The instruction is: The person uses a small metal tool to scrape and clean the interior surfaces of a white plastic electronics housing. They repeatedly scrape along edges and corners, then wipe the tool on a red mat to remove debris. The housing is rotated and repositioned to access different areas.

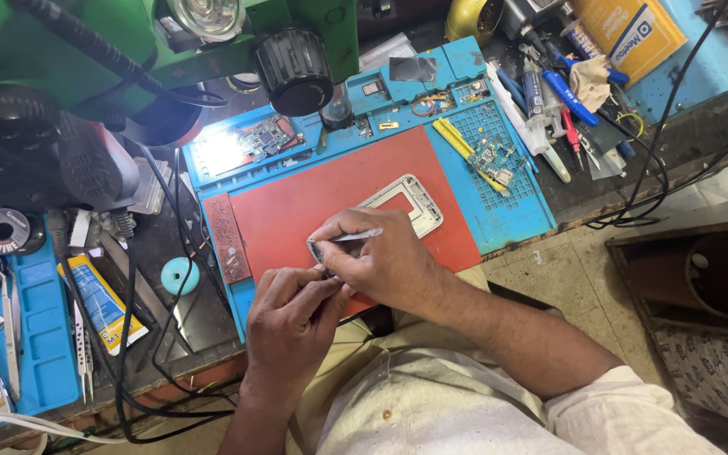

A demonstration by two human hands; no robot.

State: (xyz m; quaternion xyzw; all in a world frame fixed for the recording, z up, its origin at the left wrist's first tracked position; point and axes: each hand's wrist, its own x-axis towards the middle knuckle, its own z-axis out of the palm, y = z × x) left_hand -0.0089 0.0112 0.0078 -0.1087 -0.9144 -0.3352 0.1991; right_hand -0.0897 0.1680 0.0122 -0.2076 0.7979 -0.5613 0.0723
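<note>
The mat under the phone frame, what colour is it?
Red mat, set in a blue work tray; the head view shows it.

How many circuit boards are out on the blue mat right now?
2. One circuit board lies lit under the lamp at the mat's upper left; another small board sits on the gridded section at right, beside the yellow sticks. Clutter may hide more.
</note>
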